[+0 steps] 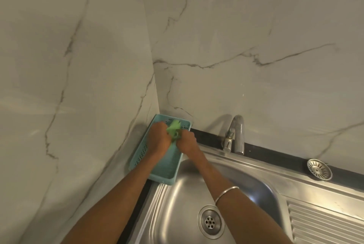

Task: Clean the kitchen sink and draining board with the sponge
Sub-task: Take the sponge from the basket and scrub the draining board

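Hands, left [158,137] and right [187,140], both grip green sponge [173,128] above teal basket [167,173] in corner; sink [246,184] and draining board [325,222] look untouched, scrubbing likely all ahead.

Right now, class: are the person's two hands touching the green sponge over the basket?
Touching. The head view shows the left hand and right hand both gripping the green sponge, fingers curled round it above the turquoise basket.

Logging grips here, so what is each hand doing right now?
Left hand: closed, gripping the green sponge over the blue basket.
Right hand: closed, gripping the same sponge from the other side.
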